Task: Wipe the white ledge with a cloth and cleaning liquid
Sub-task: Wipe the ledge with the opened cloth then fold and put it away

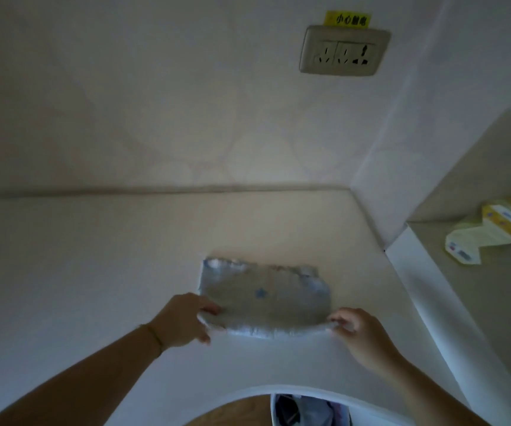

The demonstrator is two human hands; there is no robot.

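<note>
A grey-blue cloth [265, 298] with a small blue star lies spread flat on the white ledge [94, 256], right of its middle. My left hand [183, 318] pinches the cloth's near left corner. My right hand [358, 330] pinches the near right corner. The near edge of the cloth sags slightly between the two hands. No bottle of cleaning liquid is in view.
A wall socket [345, 52] with a yellow warning label sits high on the back wall. To the right, a lower shelf holds a yellow-and-white carton [487, 232]. The ledge ends at the wall corner on the right and at a curved front edge [279, 390] near me.
</note>
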